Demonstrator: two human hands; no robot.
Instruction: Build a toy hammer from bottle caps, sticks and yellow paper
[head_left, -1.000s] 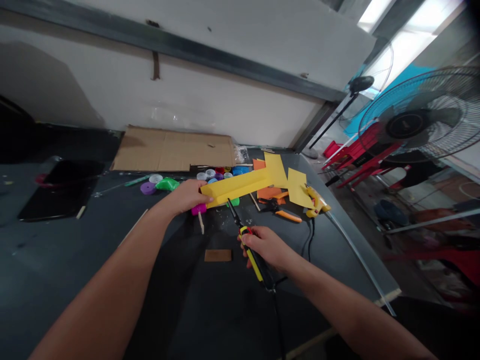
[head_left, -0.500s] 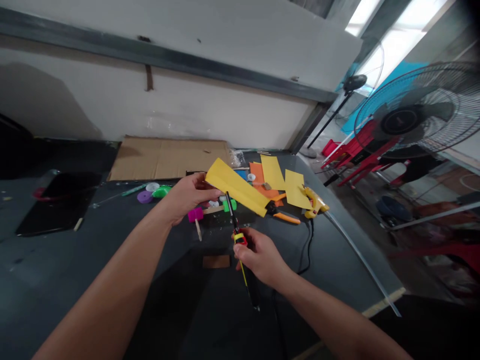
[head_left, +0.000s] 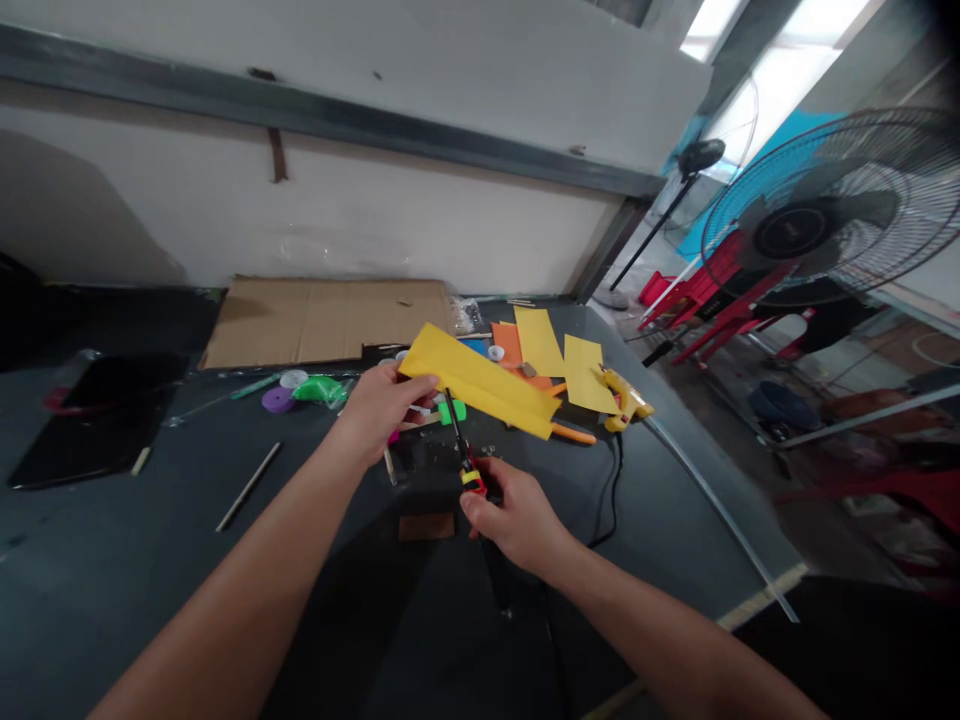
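My left hand (head_left: 381,405) pinches the left end of a yellow paper strip (head_left: 480,385), which is creased lengthwise and held up above the table. In my right hand (head_left: 514,515) is a long-necked lighter (head_left: 469,475) with a black barrel and a yellow and red body. The barrel tip points up at the strip's lower edge, close to my left fingers; I cannot tell whether they touch. No flame shows. Below the strip lie a green piece (head_left: 452,411) and a wooden stick (head_left: 390,466). An orange-handled tool (head_left: 574,434) is partly hidden behind the strip.
A yellow glue gun (head_left: 628,400) with a black cord lies at right, beside yellow paper (head_left: 589,373). Cardboard (head_left: 322,320) lies at the back. A purple roll (head_left: 278,400), a brown piece (head_left: 426,526) and a phone-like black slab (head_left: 90,425) are on the table. A fan (head_left: 799,230) stands right.
The yellow strip has turned flatter, its right end reaching further right over the orange-handled tool. The lighter is more upright-left under it. A thin stick at left now shows beside my forearm.
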